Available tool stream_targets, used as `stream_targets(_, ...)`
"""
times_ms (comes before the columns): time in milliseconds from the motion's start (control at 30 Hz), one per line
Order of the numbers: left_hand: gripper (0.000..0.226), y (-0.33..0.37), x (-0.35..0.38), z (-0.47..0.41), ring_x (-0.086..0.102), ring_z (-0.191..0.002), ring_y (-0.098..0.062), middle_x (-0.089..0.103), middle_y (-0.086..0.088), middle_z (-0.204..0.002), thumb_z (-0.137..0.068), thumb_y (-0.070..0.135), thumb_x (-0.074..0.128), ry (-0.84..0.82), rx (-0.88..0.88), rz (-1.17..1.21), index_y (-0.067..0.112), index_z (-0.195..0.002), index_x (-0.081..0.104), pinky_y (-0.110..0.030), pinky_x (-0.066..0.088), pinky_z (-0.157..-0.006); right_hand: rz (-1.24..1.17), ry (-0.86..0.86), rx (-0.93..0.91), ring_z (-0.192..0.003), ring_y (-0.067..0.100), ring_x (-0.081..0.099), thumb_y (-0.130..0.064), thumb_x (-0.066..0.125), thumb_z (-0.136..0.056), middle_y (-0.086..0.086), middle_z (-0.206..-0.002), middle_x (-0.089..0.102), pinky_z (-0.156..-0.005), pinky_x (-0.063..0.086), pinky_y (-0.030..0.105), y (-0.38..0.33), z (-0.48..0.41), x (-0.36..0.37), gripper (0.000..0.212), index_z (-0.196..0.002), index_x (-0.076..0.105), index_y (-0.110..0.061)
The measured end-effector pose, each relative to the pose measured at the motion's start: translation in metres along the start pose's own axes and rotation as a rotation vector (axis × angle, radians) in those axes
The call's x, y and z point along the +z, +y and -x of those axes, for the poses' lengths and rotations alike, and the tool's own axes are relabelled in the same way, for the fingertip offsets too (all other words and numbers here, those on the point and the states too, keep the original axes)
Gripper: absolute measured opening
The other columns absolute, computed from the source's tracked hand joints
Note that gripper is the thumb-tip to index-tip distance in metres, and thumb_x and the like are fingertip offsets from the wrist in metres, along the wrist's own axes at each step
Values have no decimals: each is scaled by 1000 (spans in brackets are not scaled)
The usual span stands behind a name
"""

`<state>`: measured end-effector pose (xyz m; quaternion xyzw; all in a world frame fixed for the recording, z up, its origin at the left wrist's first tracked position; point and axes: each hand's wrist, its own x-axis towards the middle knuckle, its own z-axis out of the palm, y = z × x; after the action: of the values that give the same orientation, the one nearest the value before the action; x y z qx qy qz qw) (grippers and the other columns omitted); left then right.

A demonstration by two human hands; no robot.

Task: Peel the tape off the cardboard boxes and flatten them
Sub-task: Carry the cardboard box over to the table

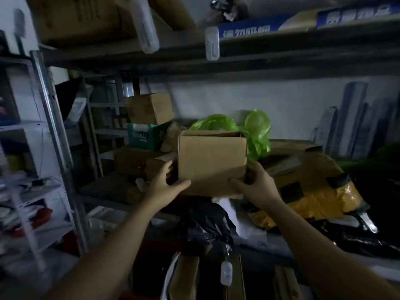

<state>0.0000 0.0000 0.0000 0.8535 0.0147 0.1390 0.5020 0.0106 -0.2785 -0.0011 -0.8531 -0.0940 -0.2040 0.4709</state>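
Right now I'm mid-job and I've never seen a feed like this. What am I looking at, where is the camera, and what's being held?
There is no machine here: those are a person's two bare arms. The single picture comes from a wide-angle camera worn on the person's head, looking forward and down, so the edges bend.

The left hand and right hand grip a plain brown cardboard box by its lower corners, thumbs on the near face. It is held in front of a metal shelf.

Behind the box sits a green plastic bag. To the right lies crumpled brown and yellow packaging, and below is a black bag. The light is too dim to see any tape on the held box.
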Motion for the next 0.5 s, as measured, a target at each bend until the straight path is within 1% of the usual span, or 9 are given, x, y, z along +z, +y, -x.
stream_targets(100, 96, 4, 16, -5, 35, -147, -21, 34, 5, -162, -86, 40, 81, 37, 2, 87, 32, -161, 22, -44, 39, -113, -113, -14, -15, -106, 16, 62, -30, 81, -87, -3, -128, 64, -77, 50, 27, 7, -5, 7, 79, -154, 39, -27)
stream_targets(200, 90, 5, 26, -6, 42, -142, -21, 38, 2, -159, -88, 28, 80, 110, 32, 177, 29, -160, 26, -42, 45, -109, -184, 17, -34, -106, 11, 59, -24, 80, -88, -5, -129, 62, -77, 48, 22, 11, -7, 13, 78, -155, 38, -25)
stream_targets(267, 86, 10, 27, -3, 46, -137, -18, 42, 2, -155, -90, 20, 78, 150, 75, 218, 26, -160, 27, -37, 48, -103, -203, 40, -55, -109, 12, 60, -23, 80, -88, -4, -129, 63, -80, 48, 25, 9, -8, 10, 78, -155, 39, -24)
stream_targets(333, 85, 16, 28, 4, 48, -135, -17, 45, 2, -152, -91, 15, 77, 167, 107, 247, 24, -159, 28, -37, 48, -104, -212, 60, -62, -111, 12, 60, -23, 80, -88, -5, -130, 63, -84, 51, 29, 5, -4, 5, 77, -154, 40, -26)
stream_targets(433, 85, 25, 27, 18, 49, -133, -16, 47, 3, -150, -90, 16, 77, 168, 148, 282, 26, -159, 28, -41, 48, -108, -274, 88, -39, -114, 15, 62, -25, 80, -88, -3, -132, 63, -90, 58, 41, -4, 8, -9, 77, -154, 39, -29)
stream_targets(467, 85, 28, 26, 23, 49, -130, -13, 48, 6, -147, -90, 17, 77, 168, 161, 292, 27, -159, 29, -39, 48, -107, -291, 95, -28, -113, 14, 63, -26, 80, -89, -4, -132, 63, -89, 59, 43, -9, 15, -14, 77, -154, 39, -31)
stream_targets(500, 84, 31, 25, 30, 49, -127, -10, 48, 9, -144, -91, 18, 77, 163, 174, 302, 28, -159, 29, -36, 48, -105, -297, 106, -27, -111, 12, 63, -27, 80, -89, -4, -132, 63, -88, 60, 42, -13, 22, -19, 77, -154, 39, -31)
